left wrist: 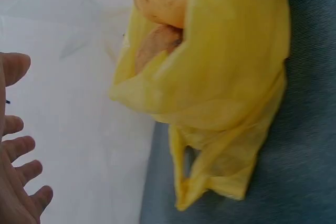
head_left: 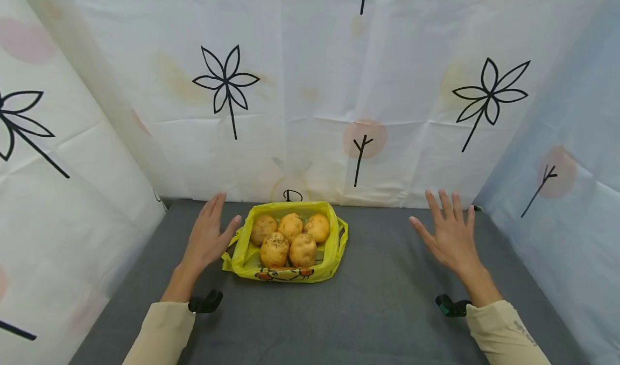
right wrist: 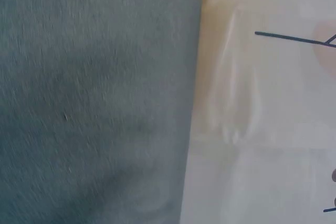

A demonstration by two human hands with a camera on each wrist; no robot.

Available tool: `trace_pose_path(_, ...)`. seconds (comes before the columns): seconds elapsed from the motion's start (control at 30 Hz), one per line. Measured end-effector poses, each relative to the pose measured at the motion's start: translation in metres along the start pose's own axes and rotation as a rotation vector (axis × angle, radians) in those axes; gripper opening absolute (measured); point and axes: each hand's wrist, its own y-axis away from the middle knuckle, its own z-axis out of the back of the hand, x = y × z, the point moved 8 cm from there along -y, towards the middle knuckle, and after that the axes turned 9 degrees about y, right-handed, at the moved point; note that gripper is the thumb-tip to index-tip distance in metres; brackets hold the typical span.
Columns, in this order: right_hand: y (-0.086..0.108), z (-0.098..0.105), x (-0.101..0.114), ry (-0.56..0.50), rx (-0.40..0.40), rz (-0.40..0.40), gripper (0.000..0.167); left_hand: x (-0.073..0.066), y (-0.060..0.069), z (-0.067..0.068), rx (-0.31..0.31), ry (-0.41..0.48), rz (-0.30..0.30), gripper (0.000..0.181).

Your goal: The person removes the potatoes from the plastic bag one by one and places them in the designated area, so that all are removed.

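Head view: A yellow plastic bag (head_left: 322, 273) rests on a grey table surface (head_left: 382, 300), left of centre and near the rear edge. Its mouth faces upward and exposes five potatoes (head_left: 275, 251), arranged three behind and two in front. Looped handles extend at the left and right ends; a printed figure marks the front wall. The left hand (head_left: 205, 240) is positioned just beside the left end of the bag, fingers extended, thumb set wide and directed toward the bag. The right hand (head_left: 450, 241) is positioned well to the right of the bag, fingers straight and spread wide. Each wrist carries a black device (head_left: 205, 302) next to a beige sleeve (head_left: 167, 327). A white fabric backdrop (head_left: 310, 47) with line-drawn plants encloses the rear and sides.

Left wrist view: The left hand enters at the left edge, fingers spaced apart, with a gap between it and the bag. Two potatoes show at the mouth.

Right wrist view: The table surface meets the backdrop. A yellow tip shows at the top edge. The grip cannot be told from this view.
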Motion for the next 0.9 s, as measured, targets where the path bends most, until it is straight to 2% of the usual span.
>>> trace_pose_path(0.13, 0.005, 0.000, 0.011, -0.035, -0.021, 0.013, 0.078, 0.014, 0.011, -0.010, -0.010, 0.183, 0.076, 0.071)
trace_pose_path(0.23, 0.009, -0.003, 0.019, -0.062, -0.024, 0.023, 0.077, 0.022, 0.019, -0.018, -0.018, 0.302, 0.110, 0.063)
trace_pose_path(0.4, 0.014, -0.009, 0.040, -0.119, -0.033, 0.047, 0.071, 0.036, 0.029, -0.032, 0.001, 0.453, 0.170, 0.054)
trace_pose_path(0.6, 0.019, -0.018, 0.066, -0.158, 0.013, 0.050, 0.069, 0.047, 0.036, -0.047, 0.039, 0.550, 0.245, 0.051)
trace_pose_path(0.67, 0.021, -0.022, 0.074, -0.168, 0.036, 0.040, 0.069, 0.045, 0.038, -0.050, 0.048, 0.573, 0.263, 0.051)
trace_pose_path(0.8, 0.023, -0.030, 0.091, -0.205, 0.086, 0.031, 0.070, 0.033, 0.042, -0.048, 0.071, 0.611, 0.312, 0.048)
trace_pose_path(0.9, 0.023, -0.037, 0.105, -0.235, 0.119, 0.039, 0.070, 0.040, 0.043, -0.052, 0.074, 0.637, 0.331, 0.047)
